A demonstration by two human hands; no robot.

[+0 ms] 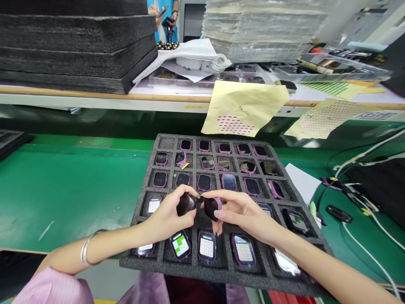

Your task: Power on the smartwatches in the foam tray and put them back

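My left hand [167, 213] has thumb and forefinger closed around a dark smartwatch body [185, 204] with a glossy face. Close beside it, my right hand [242, 210] grips a purple-framed smartwatch [211, 208] by its edges, its black screen facing up and left. A small gap separates the two watches. Both hands are above the middle of a black foam tray [218, 275]. Its compartments hold purple-framed watches, dark-screened at the back. Several at the front are lit, including one with green blocks on its screen [180, 245]. My forearms hide some compartments.
A shelf edge [177, 98] runs behind the tray, bearing stacked black foam [63, 50], papers and clear plastic trays [253, 33]. Yellow sheets [243, 107] hang from it. Cables and a small black device [339, 214] lie at right. A person [175, 31] stands behind, holding devices.
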